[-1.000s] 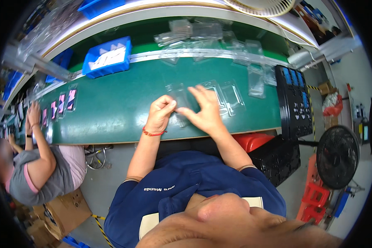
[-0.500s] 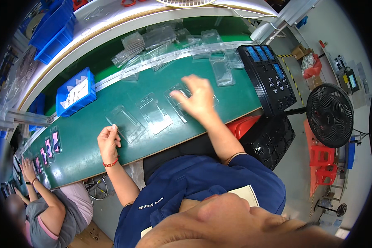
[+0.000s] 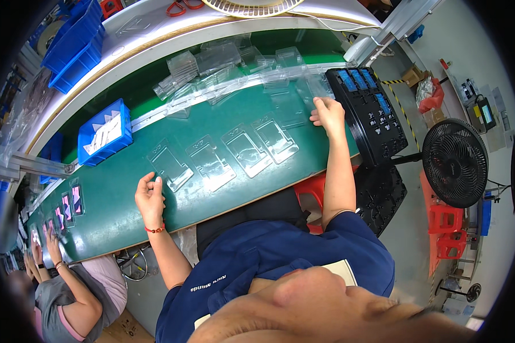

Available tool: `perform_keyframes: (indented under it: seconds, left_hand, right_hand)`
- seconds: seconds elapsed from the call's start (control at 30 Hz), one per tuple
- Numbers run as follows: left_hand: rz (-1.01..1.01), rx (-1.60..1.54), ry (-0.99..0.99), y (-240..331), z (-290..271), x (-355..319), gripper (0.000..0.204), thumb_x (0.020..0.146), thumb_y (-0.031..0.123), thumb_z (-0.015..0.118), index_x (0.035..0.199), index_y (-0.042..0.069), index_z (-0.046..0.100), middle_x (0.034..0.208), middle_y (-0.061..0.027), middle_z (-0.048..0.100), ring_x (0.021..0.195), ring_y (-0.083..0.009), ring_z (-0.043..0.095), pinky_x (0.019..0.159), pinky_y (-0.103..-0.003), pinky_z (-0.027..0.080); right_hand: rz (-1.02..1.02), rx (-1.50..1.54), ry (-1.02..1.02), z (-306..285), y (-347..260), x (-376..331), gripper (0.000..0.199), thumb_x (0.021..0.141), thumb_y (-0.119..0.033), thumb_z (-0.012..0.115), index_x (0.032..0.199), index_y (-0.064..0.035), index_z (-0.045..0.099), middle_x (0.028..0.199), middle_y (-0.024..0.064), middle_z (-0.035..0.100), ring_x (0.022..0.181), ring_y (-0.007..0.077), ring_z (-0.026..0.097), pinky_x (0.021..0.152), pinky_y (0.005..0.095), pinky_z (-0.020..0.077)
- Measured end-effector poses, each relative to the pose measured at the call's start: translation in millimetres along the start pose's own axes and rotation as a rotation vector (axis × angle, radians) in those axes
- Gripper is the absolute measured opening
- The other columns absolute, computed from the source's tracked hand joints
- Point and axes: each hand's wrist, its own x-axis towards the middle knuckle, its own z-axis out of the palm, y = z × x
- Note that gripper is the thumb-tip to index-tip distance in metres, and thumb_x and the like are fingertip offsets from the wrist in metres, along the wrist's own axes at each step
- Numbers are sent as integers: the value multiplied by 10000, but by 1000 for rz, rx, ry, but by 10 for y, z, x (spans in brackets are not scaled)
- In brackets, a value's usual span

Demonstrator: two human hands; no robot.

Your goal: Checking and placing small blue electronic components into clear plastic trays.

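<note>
Head view: four clear plastic trays [image 3: 233, 155] lie in a row on the green belt [image 3: 126, 211]. Left hand [image 3: 149, 197], loosely curled and empty, rests beside the leftmost tray; right hand [image 3: 328, 112] pinches a further clear tray [image 3: 303, 91] at its edge. Thin, light and flexible, they probably lift best by the rim. Transparency hides their outlines; the pile behind is indistinct.

Contents of the blue bin [image 3: 105, 132] too small, perhaps pale flat pieces.
</note>
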Motion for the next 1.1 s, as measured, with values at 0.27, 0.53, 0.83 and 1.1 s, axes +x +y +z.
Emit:
perform_keyframes:
  seconds: [0.27, 0.53, 0.83, 1.1]
  left_hand:
    - [16, -36, 43, 23, 43, -44, 295, 889, 136, 652, 1140, -7, 594, 707, 21, 544, 486, -40, 470, 397, -205, 357]
    - [882, 469, -84, 549, 827, -586, 404, 746, 171, 723, 1120, 58, 620, 1131, -178, 570, 1045, -360, 525, 929, -456, 400]
    - [698, 828, -175, 456, 1022, -662, 744, 729, 504, 733, 1336, 136, 510, 1447, -224, 330, 1373, -415, 258, 1062, -662, 168]
    - [877, 533, -118, 340, 834, -667, 564, 734, 220, 778, 1218, 21, 568, 1369, -247, 419, 1262, -438, 407, 1030, -498, 348]
  right_hand:
    - [-130, -674, 546, 12, -47, -60, 636, 747, -483, 752, 1021, 56, 558, 822, 232, 663, 764, 319, 685, 659, 393, 543]
    - [-581, -610, 23, 543, -36, -390, 490, 737, -430, 749, 1074, -79, 690, 1054, 166, 640, 1028, 336, 584, 876, 434, 483]
    - [-567, -639, 77, 55, 356, -566, 254, 758, -200, 724, 989, -94, 729, 1097, 195, 625, 1009, 356, 562, 882, 419, 473]
    - [-591, -724, 457, -908, 113, -95, 269, 743, -236, 729, 922, -35, 716, 879, 177, 680, 843, 358, 629, 766, 447, 504]
